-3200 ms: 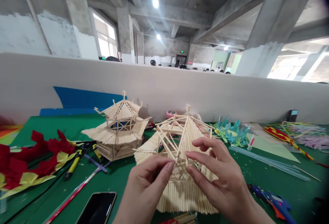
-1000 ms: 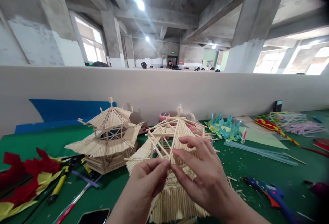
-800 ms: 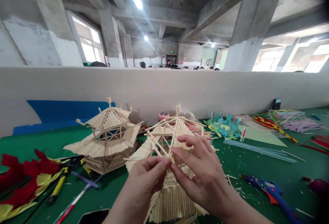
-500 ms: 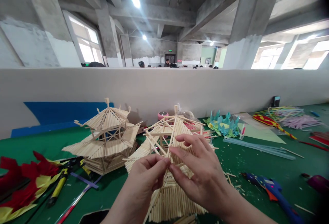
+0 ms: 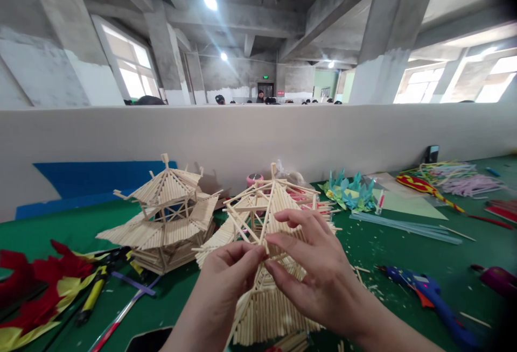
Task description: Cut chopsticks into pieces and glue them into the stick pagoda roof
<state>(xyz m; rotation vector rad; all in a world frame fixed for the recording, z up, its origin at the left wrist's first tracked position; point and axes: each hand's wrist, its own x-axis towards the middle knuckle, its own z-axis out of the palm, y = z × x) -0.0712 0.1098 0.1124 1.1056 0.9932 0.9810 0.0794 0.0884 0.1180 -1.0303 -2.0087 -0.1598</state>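
A pagoda model of thin wooden sticks (image 5: pixel 278 303) stands in front of me, its upper roof partly bare frame. My left hand (image 5: pixel 230 276) is pinched at the lower corner of that upper roof; what lies between thumb and forefinger is too small to name. Close beside it on the right, my right hand (image 5: pixel 319 266) has its fingers apart, with the fingertips near the same corner. Further left stands a second stick pagoda (image 5: pixel 169 233) with covered roofs.
A blue glue gun (image 5: pixel 420 286) lies at the right, near pale blue strips (image 5: pixel 407 227) and a teal paper flower (image 5: pixel 349 191). Red and yellow cloth (image 5: pixel 44 282) lies at the left. A white partition (image 5: pixel 258 136) runs behind the green table (image 5: pixel 404 255).
The view has shifted slightly. Both hands stay at the roof corner, with the right fingertips very slightly moved.
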